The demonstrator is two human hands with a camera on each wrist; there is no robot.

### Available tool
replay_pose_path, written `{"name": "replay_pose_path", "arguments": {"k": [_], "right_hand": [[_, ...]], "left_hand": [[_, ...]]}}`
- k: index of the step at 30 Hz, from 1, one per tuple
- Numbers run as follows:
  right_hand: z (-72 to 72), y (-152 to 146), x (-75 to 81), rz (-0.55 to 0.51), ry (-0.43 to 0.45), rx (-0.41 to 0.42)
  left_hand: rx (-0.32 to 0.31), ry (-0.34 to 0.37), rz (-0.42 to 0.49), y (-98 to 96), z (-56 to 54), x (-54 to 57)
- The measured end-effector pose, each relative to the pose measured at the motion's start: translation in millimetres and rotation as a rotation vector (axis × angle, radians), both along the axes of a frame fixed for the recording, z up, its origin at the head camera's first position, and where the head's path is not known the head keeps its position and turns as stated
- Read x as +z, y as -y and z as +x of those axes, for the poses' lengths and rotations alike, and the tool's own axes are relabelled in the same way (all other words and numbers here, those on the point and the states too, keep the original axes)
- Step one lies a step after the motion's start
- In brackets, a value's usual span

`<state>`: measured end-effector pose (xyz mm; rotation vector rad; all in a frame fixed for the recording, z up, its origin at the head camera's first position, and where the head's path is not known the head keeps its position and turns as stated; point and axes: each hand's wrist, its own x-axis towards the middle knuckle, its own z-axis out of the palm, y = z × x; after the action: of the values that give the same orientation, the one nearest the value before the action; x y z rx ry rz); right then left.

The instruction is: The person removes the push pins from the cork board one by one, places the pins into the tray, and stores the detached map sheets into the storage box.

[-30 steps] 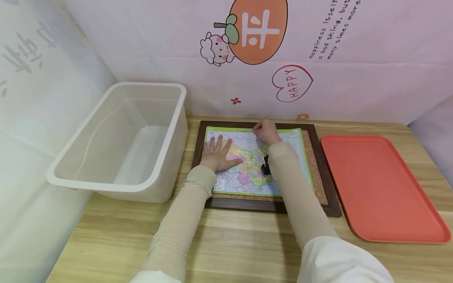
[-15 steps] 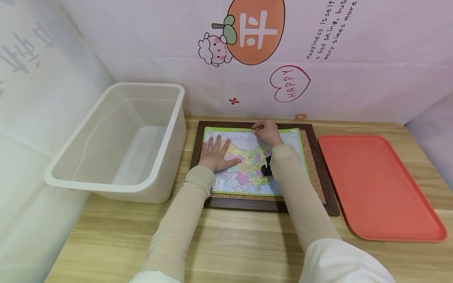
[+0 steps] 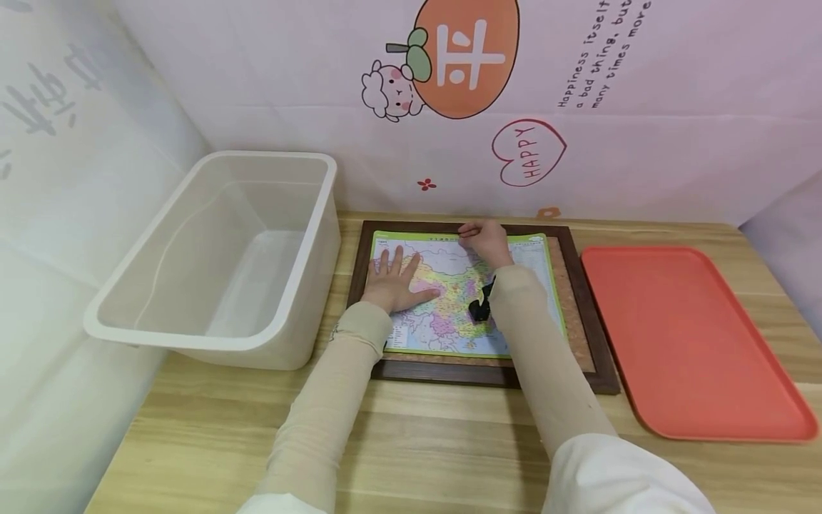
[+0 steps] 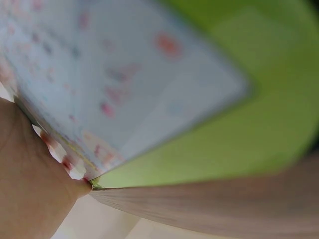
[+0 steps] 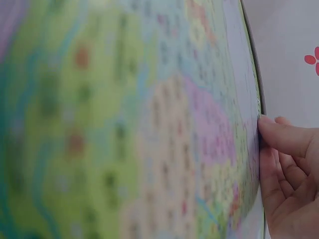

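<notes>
A map sheet with a green border (image 3: 443, 351) lies on a brown-framed cork board (image 3: 581, 343). My left hand (image 3: 388, 285) rests flat on the map's left part, fingers spread; the left wrist view shows the palm (image 4: 30, 174) beside the sheet's green corner. At the middle of the map's top edge, my right hand (image 3: 486, 241) has its fingers curled, with thumb and fingertips together. In the right wrist view these fingertips (image 5: 266, 124) meet the map's edge. The small pale thing they pinch is mostly hidden, its kind too small to tell.
A deep whitish plastic tub (image 3: 302, 264) stands left of the board. To the right lies a red tray (image 3: 693, 343). A black wrist camera (image 3: 480, 307) shows under the right forearm, above the map. A printed cloth (image 3: 289, 107) hangs behind the wooden table (image 3: 443, 442).
Both hands keep their places on the map. The right wrist and its black camera have turned very slightly; a small pale glint at the right fingertips half a second ago is now hidden.
</notes>
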<state>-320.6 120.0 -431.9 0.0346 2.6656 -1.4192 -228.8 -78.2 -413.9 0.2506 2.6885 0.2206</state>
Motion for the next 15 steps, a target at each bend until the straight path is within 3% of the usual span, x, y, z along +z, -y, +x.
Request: {"name": "replay_pose_path", "arguments": {"k": [10,15], "right_hand": [[-0.4,3.9,1.0,0.013,0.032,-0.05],[-2.2,3.2,6.3,0.009,0.073,-0.029]], "left_hand": [[0.002,0.01,0.001,1.2,0.8,1.3],[0.005,0.008,0.008,0.7,0.2,1.2]]}}
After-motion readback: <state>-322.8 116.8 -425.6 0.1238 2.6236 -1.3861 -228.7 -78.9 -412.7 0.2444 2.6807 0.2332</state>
